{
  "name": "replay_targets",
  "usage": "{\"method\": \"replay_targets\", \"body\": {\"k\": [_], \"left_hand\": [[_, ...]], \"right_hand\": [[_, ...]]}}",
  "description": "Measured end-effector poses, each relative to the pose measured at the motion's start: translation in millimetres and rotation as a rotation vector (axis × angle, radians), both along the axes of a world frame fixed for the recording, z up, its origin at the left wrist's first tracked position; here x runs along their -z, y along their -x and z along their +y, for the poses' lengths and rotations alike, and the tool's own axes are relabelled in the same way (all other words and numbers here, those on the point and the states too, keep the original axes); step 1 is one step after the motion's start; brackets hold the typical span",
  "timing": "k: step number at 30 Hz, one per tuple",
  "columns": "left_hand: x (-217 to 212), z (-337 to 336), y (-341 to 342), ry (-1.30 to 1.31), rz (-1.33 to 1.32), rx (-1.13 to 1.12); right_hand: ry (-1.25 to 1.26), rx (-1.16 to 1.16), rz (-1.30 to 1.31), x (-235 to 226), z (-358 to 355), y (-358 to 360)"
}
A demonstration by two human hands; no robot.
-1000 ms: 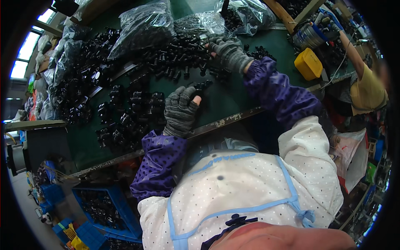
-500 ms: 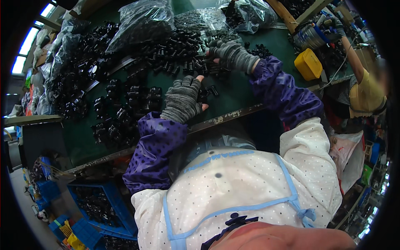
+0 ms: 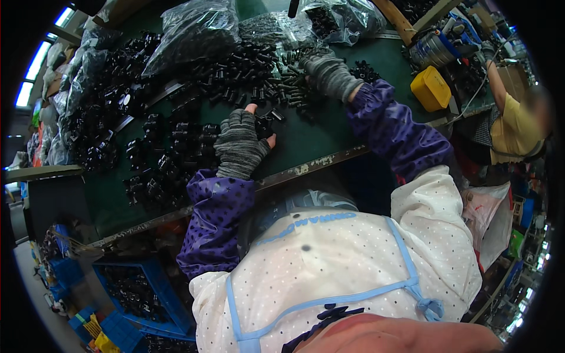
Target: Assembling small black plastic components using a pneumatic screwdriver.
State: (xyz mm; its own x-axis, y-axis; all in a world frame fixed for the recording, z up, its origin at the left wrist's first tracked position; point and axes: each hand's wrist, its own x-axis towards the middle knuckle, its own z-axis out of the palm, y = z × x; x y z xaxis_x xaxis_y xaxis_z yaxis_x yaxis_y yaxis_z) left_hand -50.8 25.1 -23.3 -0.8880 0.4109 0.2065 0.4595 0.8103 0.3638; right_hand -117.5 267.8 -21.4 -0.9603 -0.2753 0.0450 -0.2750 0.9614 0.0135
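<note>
My left hand (image 3: 240, 144), in a grey fingerless glove, lies palm down on the green worktable (image 3: 329, 132), its bare fingertips touching a small black plastic part (image 3: 263, 125). My right hand (image 3: 325, 72), gloved the same way, reaches farther up into a heap of small black cylindrical parts (image 3: 247, 67); what its fingers hold is hidden. Both forearms wear purple dotted sleeves. Rows of black fittings (image 3: 170, 147) lie just left of my left hand.
Clear plastic bags of black parts (image 3: 194, 29) line the table's far side. A yellow box (image 3: 431, 88) sits at the right end, beside another person in a yellow shirt (image 3: 518, 126). Blue crates (image 3: 135, 291) with black parts stand under the table's near edge.
My left hand has slid up and to the right onto a black part. My right hand has stayed at the heap of parts, shifting slightly.
</note>
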Motion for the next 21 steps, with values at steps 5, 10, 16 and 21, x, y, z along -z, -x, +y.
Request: {"method": "replay_targets", "body": {"k": [5,10,16,21], "left_hand": [[14,-18,6,-0.033,0.036,-0.037],[5,-5,5,-0.117,0.036,-0.046],[-6,3,-1,-0.101,0.081,-0.019],[-4,6,-1,-0.161,0.200,0.012]], "right_hand": [[-0.050,0.029,-0.109,-11,-18,3],[0.965,-0.143,-0.163,-27,-32,-34],[0.694,-0.490,0.026,-45,-65,-49],[0.186,-0.439,0.131,-50,-71,-55]]}}
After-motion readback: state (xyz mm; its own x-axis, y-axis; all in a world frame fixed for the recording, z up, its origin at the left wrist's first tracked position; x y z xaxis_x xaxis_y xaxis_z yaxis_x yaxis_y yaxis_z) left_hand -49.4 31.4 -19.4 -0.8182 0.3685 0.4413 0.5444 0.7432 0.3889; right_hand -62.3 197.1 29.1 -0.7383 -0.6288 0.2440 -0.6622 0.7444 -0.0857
